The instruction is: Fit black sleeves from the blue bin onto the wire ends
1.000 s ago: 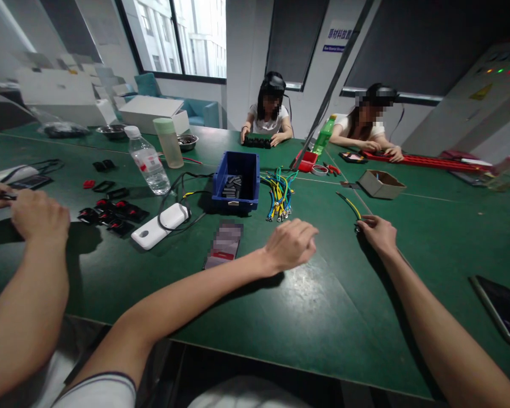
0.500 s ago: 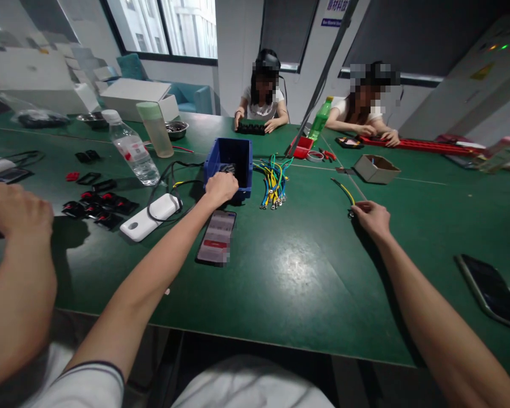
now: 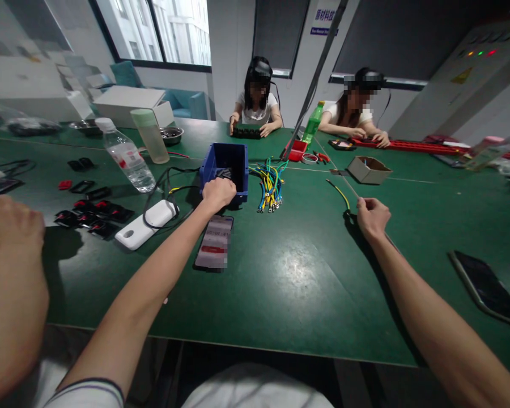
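Note:
My left hand (image 3: 219, 192) is closed at the front of a blue plastic bin (image 3: 224, 149), its fingertips hidden inside the rim. Small dark parts (image 3: 223, 173) lie in the bin just beyond it. On the right, my right hand (image 3: 373, 217) is curled closed just above the table, and I see nothing in its fingers. Left of it lies a short yellow-green wire (image 3: 339, 191) with a dark piece at its near end, apart from the fingers. A bundle of blue, yellow and green wires (image 3: 272, 187) with ring terminals spreads beside the bin.
A phone (image 3: 215, 243) lies below the bin, another phone (image 3: 488, 286) at right. A white power bank (image 3: 148, 225), water bottle (image 3: 127, 156) and black-red parts (image 3: 94, 216) are at left. Another person's arm (image 3: 15, 272) reaches in there. Two people sit opposite; a cardboard box (image 3: 369, 171) stands at right.
My right hand has let go of the yellow-green wire and drawn slightly away, leaving it on the table. My left hand stays at the blue bin. The view has shifted slightly.

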{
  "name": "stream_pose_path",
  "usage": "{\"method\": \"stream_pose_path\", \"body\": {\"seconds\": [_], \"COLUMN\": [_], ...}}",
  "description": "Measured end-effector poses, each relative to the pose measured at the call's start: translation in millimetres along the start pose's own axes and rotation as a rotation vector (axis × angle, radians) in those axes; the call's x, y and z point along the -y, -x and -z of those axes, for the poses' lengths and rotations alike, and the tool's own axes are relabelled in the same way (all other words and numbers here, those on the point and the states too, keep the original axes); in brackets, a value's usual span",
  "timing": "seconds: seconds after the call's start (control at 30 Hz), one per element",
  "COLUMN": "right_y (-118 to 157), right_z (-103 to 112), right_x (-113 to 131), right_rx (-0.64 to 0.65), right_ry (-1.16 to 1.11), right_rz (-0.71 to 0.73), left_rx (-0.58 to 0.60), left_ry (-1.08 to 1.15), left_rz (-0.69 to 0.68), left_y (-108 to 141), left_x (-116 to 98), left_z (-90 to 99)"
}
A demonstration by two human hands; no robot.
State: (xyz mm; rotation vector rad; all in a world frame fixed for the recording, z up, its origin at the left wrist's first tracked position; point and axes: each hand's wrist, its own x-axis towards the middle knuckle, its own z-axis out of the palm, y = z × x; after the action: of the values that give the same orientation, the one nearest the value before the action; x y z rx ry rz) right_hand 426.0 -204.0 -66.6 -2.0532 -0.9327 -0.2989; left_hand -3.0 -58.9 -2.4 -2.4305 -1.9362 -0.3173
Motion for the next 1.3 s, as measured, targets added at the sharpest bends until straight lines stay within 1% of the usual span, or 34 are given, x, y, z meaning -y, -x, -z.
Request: {"method": "stream_pose_path", "body": {"seconds": [0.03,0.1,0.17,0.3,0.4,0.47,0.57,0.67,0.8,0.9,1.0,1.17,1.3], "right_y": [2.4,8.4,15.2,26.3,29.9,30.8,32.2,35.7,41.9,45.1,46.7,45.5,40.2], "right_z": [0.3,0.7,0.7,-1.2,-4.2,-6.3,-9.6,-13.5,-18.7,-23.0,-30.5,-50.0,-65.1], "right_x": [3.9,13.2,22.5,34.8,38.0,39.1,41.2,45.6,57.1,70.5,85.6,111.7,140.5], "right_rx": [-0.035,-0.065,-0.053,0.02,0.073,0.085,0.081,0.08,0.065,0.06,0.099,0.24,0.317], "right_ry": [-0.007,-0.015,-0.017,0.0,0.046,0.075,0.095,0.101,0.072,0.014,-0.039,-0.126,-0.165], "right_rz": [0.036,0.116,0.189,0.284,0.321,0.334,0.356,0.368,0.404,0.433,0.414,0.406,0.398], "left_rx": [-0.009,-0.045,-0.075,-0.079,-0.089,-0.086,-0.082,-0.103,-0.112,-0.085,-0.016,0.065,0.114], "left_ry": [0.001,0.006,0.016,0.042,0.055,0.068,0.093,0.11,0.137,0.13,0.13,0.199,0.294], "left_rz": [0.004,0.003,-0.001,-0.001,-0.012,-0.021,-0.035,-0.052,-0.074,-0.067,-0.075,-0.11,-0.117], "left_y": [0.9,2.8,4.5,6.9,7.1,6.6,5.0,3.1,0.9,-1.6,-4.8,-9.8,-14.6], "left_x": [-0.4,-1.0,-1.4,-1.3,-0.1,1.1,3.1,5.0,8.0,10.5,13.2,18.5,22.3], "left_z": [0.0,-0.2,-0.4,0.1,0.0,-1.1,-4.7,-9.2,-12.2,-11.7,-10.0,-6.5,-4.7]}}
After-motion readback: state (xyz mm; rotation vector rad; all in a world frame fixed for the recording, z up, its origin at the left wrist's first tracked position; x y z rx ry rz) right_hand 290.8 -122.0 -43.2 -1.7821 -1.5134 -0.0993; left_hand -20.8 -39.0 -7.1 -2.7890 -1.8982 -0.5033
